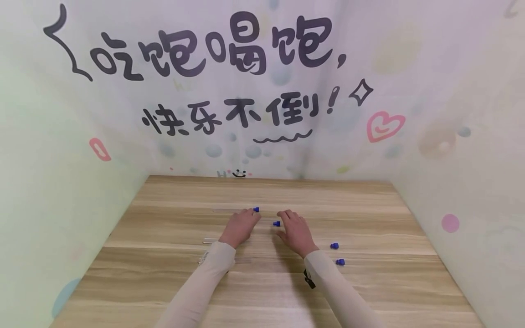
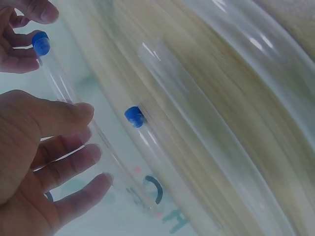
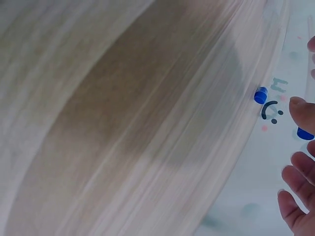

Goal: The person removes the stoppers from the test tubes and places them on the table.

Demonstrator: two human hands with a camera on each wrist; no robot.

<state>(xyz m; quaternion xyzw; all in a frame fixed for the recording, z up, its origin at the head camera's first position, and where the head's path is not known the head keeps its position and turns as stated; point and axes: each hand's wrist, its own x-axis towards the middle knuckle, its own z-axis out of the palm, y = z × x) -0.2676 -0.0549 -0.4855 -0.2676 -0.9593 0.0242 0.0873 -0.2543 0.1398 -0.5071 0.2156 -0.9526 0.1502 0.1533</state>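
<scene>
My left hand (image 1: 239, 226) pinches a slender clear tube (image 2: 59, 81) between thumb and fingertips, its other fingers loosely bent. A blue cap (image 1: 276, 223) sits on the end of this tube facing the right hand. Around that cap, my right hand (image 1: 296, 233) has its thumb and fingers spread, with a gap showing on either side. Behind the left hand lies another clear tube (image 1: 227, 210) with a blue cap (image 1: 256, 209) on its right end. Closer to the left forearm, an uncapped clear tube (image 2: 211, 123) lies on the table, partly hidden in the head view.
Two loose blue caps, a farther one (image 1: 334, 245) and a nearer one (image 1: 340, 262), lie right of the right hand. One more clear tube (image 1: 244, 261) is partly covered by the left sleeve. Printed walls (image 1: 262, 157) border the wooden table (image 1: 369, 205).
</scene>
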